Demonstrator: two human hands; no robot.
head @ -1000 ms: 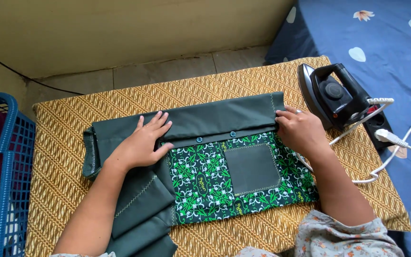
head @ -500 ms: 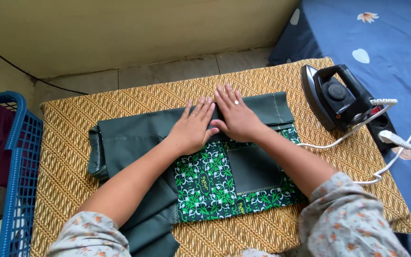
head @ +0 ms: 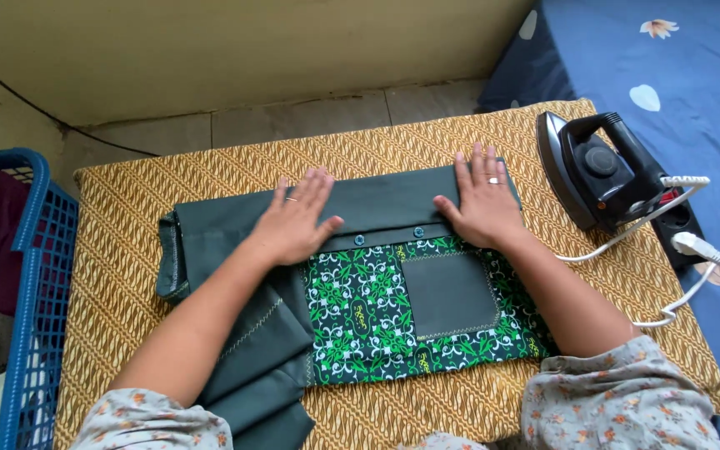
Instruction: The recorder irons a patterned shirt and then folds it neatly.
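A dark green cloth garment with a green-and-white patterned panel (head: 360, 275) lies folded in the middle of the frame on a worktop covered in yellow-brown batik-patterned fabric (head: 127, 250). Its long axis runs left to right across the picture, the folded plain band along its upper edge, the patterned panel with a plain dark pocket below it, and a loose part trailing toward the lower left. The left hand (head: 295, 218) lies flat and open, fingers spread, palm down on the left part of the plain band, gripping nothing. The right hand (head: 483, 200), also flat and open with a ring on one finger, presses palm down on the right end of the same band, well apart from the left. A black electric iron (head: 597, 171) stands just beside the garment at the right of the frame, its white cord (head: 668, 308) looping below. A blue plastic laundry basket (head: 35, 275) sits at the left edge.
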